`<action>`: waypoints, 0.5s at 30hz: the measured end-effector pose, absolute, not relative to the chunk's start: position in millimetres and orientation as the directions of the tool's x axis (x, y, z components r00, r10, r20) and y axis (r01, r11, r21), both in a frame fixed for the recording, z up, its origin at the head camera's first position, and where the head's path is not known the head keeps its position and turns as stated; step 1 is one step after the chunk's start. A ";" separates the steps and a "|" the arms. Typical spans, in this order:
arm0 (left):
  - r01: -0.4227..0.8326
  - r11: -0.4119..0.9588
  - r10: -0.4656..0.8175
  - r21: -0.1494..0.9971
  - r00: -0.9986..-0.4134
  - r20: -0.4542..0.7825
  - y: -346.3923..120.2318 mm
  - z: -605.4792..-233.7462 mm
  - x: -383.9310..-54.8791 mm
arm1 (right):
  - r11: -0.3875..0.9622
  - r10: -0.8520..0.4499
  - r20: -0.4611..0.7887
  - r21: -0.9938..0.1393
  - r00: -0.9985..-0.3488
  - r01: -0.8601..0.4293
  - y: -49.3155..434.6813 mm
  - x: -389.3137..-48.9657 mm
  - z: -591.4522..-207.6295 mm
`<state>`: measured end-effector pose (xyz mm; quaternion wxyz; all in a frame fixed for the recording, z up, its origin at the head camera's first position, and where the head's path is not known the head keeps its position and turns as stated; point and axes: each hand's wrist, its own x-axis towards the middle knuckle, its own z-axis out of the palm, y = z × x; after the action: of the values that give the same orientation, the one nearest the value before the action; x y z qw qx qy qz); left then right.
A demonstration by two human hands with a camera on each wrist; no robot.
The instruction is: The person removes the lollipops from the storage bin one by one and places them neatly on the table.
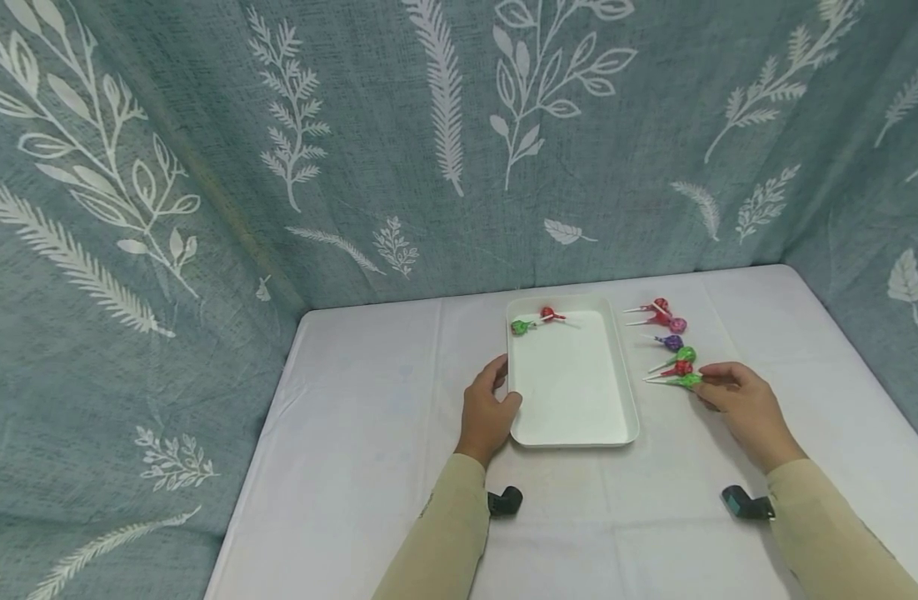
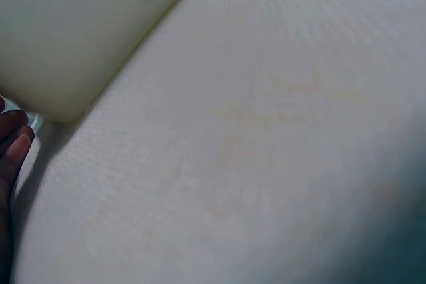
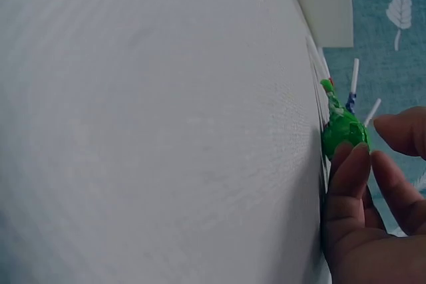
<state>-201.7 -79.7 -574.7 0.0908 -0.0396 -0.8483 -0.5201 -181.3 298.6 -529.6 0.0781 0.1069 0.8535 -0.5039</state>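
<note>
My left hand (image 1: 491, 410) grips the left rim of a white rectangular tray (image 1: 571, 437), thumb over the edge and fingers along the outer side. In the left wrist view only the fingertips show beside the tray's corner (image 2: 63, 98). Inside the tray lie a green lollipop (image 1: 520, 327) and a red lollipop (image 1: 549, 314). On the right, my right hand (image 1: 745, 410) has its fingertips around the wrapped head of a green lollipop (image 3: 346, 134), the nearest of a row on the table. The stick of that lollipop points left toward the tray.
Beyond it in the row lie a red lollipop (image 1: 682, 367), another green lollipop (image 1: 686, 355), a purple lollipop (image 1: 673, 342), a pink lollipop (image 1: 678, 325) and more red ones. A white cloth covers the table (image 1: 369, 433). Leaf-patterned curtains (image 1: 384, 150) hang behind and at both sides.
</note>
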 end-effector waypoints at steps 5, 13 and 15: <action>0.169 0.457 -0.020 0.873 -0.980 0.200 -81.1 -575.6 -200.9 | 0.467 0.106 -0.224 -0.849 -0.969 0.247 300.2 -177.3 -527.6; 0.166 0.465 -0.016 0.870 -0.980 0.196 -82.9 -576.1 -199.2 | 0.448 0.130 -0.226 -0.855 -0.965 0.261 297.4 -173.0 -519.2; 0.169 0.465 -0.014 0.869 -0.980 0.198 -82.9 -576.3 -199.2 | 0.448 0.134 -0.222 -0.856 -0.966 0.259 296.8 -172.4 -517.4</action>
<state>-199.2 -82.9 -576.3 0.0890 -0.0455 -0.8513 -0.5151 -172.4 296.8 -517.4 0.0608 0.1160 0.8486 -0.5126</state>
